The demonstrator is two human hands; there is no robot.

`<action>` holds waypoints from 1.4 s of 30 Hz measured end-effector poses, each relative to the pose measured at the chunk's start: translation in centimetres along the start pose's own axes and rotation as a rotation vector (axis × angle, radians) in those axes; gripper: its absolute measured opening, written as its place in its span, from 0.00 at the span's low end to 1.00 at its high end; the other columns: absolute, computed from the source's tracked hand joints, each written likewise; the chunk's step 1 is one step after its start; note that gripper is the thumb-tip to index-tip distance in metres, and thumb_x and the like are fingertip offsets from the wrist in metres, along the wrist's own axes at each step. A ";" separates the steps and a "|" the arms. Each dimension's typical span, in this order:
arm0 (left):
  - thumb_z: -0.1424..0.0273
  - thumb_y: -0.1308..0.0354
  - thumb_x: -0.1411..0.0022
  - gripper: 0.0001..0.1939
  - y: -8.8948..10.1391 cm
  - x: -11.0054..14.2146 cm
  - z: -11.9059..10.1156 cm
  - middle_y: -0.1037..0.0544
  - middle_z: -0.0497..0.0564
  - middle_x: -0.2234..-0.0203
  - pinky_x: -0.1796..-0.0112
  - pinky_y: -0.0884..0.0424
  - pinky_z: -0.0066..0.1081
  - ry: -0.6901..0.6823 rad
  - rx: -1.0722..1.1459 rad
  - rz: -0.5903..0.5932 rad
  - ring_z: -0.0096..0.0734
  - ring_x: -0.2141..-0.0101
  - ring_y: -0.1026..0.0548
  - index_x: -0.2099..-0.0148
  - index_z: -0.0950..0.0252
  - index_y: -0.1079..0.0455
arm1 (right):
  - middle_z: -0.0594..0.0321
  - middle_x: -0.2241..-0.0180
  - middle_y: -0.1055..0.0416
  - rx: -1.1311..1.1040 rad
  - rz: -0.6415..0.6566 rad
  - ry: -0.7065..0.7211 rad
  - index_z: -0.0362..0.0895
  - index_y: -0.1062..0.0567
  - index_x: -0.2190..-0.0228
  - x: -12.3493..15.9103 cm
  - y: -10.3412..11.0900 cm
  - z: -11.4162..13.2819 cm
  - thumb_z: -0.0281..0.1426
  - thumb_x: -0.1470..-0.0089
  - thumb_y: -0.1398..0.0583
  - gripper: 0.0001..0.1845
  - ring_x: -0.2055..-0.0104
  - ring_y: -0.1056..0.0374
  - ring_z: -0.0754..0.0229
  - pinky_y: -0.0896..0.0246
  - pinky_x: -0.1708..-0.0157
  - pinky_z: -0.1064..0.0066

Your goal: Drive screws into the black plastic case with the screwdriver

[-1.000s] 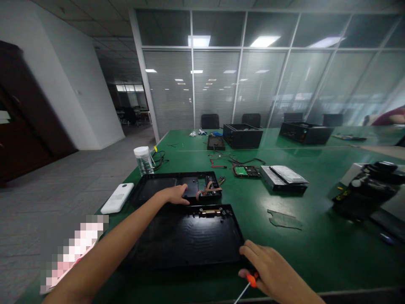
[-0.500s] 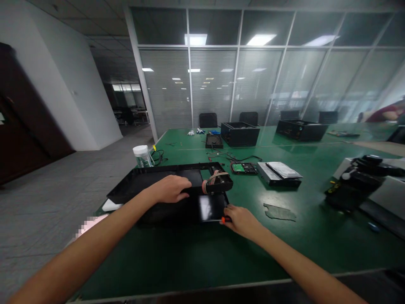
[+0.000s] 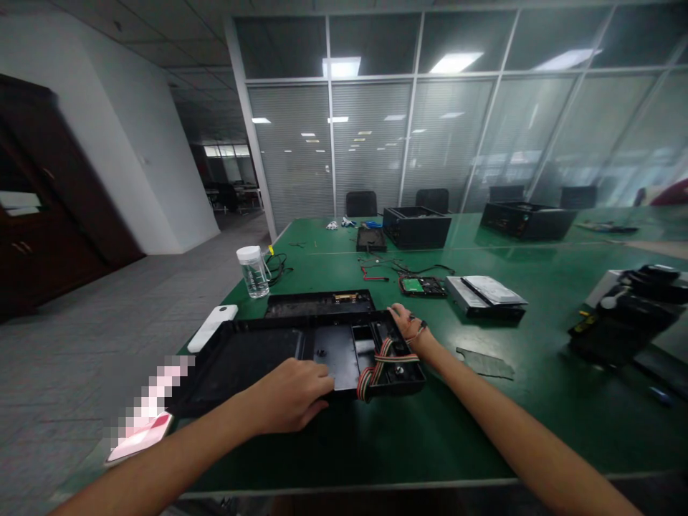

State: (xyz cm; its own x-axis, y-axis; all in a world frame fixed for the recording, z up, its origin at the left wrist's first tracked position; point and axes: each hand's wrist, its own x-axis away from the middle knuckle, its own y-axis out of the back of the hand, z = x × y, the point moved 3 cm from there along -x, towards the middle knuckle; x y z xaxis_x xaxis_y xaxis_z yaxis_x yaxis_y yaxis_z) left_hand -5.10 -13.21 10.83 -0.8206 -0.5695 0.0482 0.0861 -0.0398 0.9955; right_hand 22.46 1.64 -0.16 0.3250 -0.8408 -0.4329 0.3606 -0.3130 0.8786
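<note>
A shallow black casing lies with its hollow side up in front of me, a striped ribbon cable looping over its right end. My left hand is closed on the casing's near edge, fingers over the rim and thumb outside. At the far right corner, my right hand has its fingers curled around the casing's edge; part of them is hidden behind it. A second black panel lies just behind the casing.
Left of the casing are a white phone-shaped object and a clear lidded bottle. To the right are a green circuit board, a metal drive box, a flat grey plate and a black device. Black cases stand farther back.
The casing has tipped down from its raised near side, showing its inside. My right hand has gone from beneath its near right side to the far corner; the orange-handled tool no longer shows.
</note>
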 end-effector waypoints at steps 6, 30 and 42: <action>0.70 0.46 0.41 0.05 -2.8 -0.1 -0.1 0.29 0.50 0.66 0.68 0.34 0.30 -0.003 0.039 0.048 0.33 0.65 0.29 0.62 0.62 0.37 | 0.50 0.58 0.34 0.318 0.131 -0.280 0.41 0.29 0.63 0.4 2.0 -5.8 0.34 0.43 0.47 0.11 0.56 0.37 0.55 0.41 0.63 0.70; 0.76 0.51 0.40 0.06 -7.7 -9.3 11.1 0.30 0.56 0.69 0.63 0.39 0.36 -0.280 -0.323 -0.207 0.38 0.63 0.34 0.65 0.65 0.33 | 0.58 0.74 0.26 -0.023 0.235 -0.256 0.45 0.25 0.75 -0.1 0.6 2.3 0.46 0.43 0.52 0.24 0.71 0.31 0.59 0.50 0.74 0.73; 0.70 0.58 0.35 0.07 -5.6 -13.6 8.6 0.28 0.53 0.74 0.71 0.34 0.30 -0.033 -0.114 -0.223 0.35 0.72 0.28 0.60 0.66 0.40 | 0.60 0.79 0.29 -0.063 0.119 -0.216 0.44 0.28 0.81 -0.4 1.2 2.0 0.49 0.44 0.54 0.28 0.76 0.35 0.61 0.52 0.75 0.73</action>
State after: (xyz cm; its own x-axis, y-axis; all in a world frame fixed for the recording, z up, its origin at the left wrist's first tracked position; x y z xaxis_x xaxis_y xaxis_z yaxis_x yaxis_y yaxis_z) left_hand 0.70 1.82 5.27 -0.8441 -0.5095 -0.1670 -0.0376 -0.2545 0.9664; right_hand 21.01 0.73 1.44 0.1764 -0.9472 -0.2678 0.3866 -0.1835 0.9038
